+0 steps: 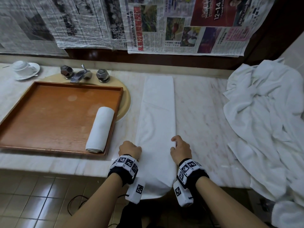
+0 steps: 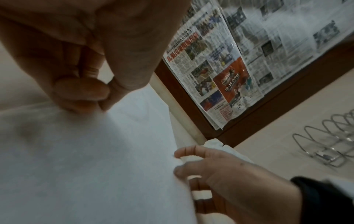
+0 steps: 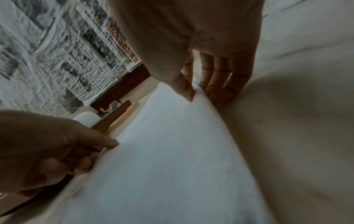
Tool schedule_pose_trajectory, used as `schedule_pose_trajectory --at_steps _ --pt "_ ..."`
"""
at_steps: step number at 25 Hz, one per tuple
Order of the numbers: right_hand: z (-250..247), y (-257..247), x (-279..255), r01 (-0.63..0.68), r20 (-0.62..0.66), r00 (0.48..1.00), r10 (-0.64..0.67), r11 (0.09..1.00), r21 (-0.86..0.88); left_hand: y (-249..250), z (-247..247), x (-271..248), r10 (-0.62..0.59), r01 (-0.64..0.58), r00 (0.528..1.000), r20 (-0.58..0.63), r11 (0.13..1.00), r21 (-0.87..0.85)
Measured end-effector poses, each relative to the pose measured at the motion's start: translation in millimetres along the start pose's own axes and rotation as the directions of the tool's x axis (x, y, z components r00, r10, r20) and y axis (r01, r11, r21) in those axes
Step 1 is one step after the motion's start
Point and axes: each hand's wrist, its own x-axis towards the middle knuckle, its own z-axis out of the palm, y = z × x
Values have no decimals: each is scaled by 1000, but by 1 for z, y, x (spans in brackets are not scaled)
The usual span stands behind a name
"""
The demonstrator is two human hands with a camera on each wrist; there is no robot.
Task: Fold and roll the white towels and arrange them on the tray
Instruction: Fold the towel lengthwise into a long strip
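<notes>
A white towel (image 1: 156, 122), folded into a long narrow strip, lies on the marble counter (image 1: 200, 102) and hangs over its front edge. My left hand (image 1: 130, 149) pinches the strip's left edge (image 2: 107, 106) between thumb and curled fingers. My right hand (image 1: 178, 148) pinches the right edge (image 3: 195, 94) between thumb and fingers. One rolled white towel (image 1: 100, 129) lies along the right side of the wooden tray (image 1: 49, 112), which sits over the sink.
A heap of loose white towels (image 1: 266, 122) fills the counter's right end. A chrome faucet (image 1: 81, 74) and a cup on a saucer (image 1: 24, 69) stand behind the tray. Newspaper sheets (image 1: 164, 25) hang over the back wall. A tiled floor (image 1: 32, 199) lies below.
</notes>
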Motion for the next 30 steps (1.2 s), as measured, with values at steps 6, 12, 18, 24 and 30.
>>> schedule_pose_trajectory --at_steps 6,12,18,24,30 --pt "-6 -16 28 -13 -24 1000 13 1000 -7 23 -3 23 -38 38 998 -54 999 -2" --pt "-12 -33 59 -11 -30 999 10 1000 -20 48 -3 50 113 -116 991 -77 993 -27" --pt "-15 -45 88 -69 -5 998 69 998 -10 65 -4 76 140 -139 988 -67 990 27" --pt "-25 -61 119 -149 11 989 150 984 -97 89 -6 96 94 -91 991 -91 995 37" --pt "-28 -78 146 -147 -36 989 144 984 -98 116 -8 117 132 -136 983 -128 990 -27"
